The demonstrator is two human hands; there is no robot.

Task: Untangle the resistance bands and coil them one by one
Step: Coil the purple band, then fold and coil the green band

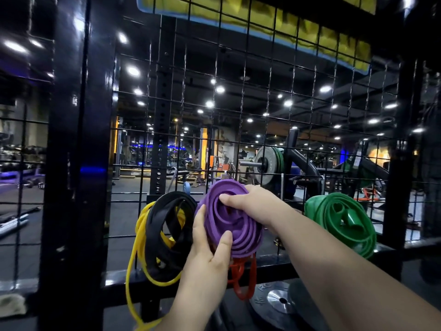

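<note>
At the mesh, purple band, spiral-coiled

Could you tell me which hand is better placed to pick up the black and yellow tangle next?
Left, probably. The left hand holds the purple coil at its lower edge, right beside the black band and yellow band; the right hand grips its far side.

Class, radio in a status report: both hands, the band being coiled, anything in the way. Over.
Left hand and right hand both grip the purple band, coiled. Black band and yellow band tangled at left. Red band hangs below.
</note>
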